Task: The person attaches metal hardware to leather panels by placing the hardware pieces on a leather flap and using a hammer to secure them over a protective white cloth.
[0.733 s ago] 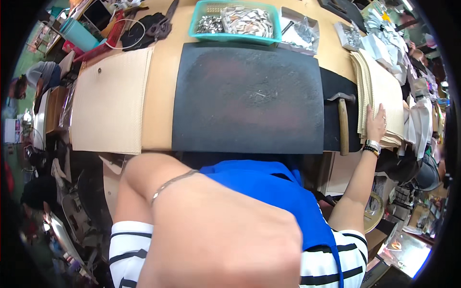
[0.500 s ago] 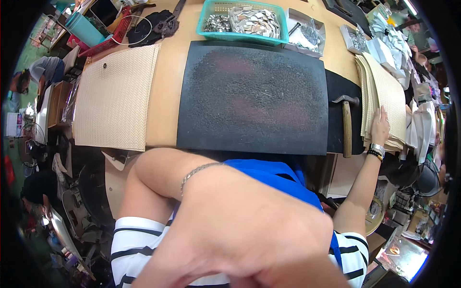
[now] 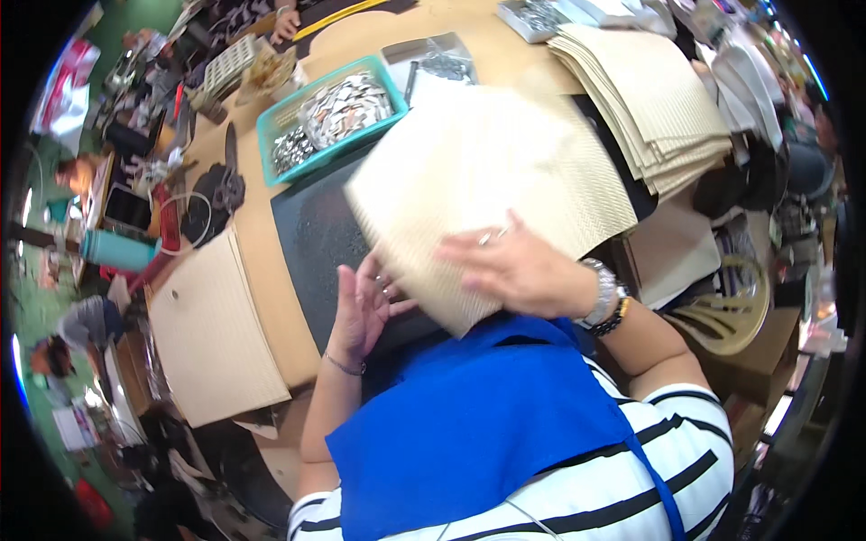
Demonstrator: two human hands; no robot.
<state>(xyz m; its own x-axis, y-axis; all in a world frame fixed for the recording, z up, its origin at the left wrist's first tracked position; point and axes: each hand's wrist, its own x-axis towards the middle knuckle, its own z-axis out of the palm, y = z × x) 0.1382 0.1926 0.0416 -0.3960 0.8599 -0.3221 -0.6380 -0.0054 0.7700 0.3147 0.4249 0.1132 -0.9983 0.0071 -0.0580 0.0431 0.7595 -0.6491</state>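
A cream, woven-textured sheet lies tilted across the dark mat, covering much of it. My right hand is on the sheet's near part, fingers extended. My left hand is palm up at the sheet's near-left corner, fingers spread and slightly curled; whether they touch its underside is unclear. A stack of similar sheets lies at the right, and more cream sheets lie at the left. The hammer is out of sight.
A turquoise basket of small pieces, a carton with metal bits, and another box line the back. A cyan tumbler stands left. A co-worker's hand is at the far edge; another person is at left.
The view has swung round. My right hand moved from the right stack toward the middle with a sheet. My left hand moved from near the camera down to the sheet's left side.
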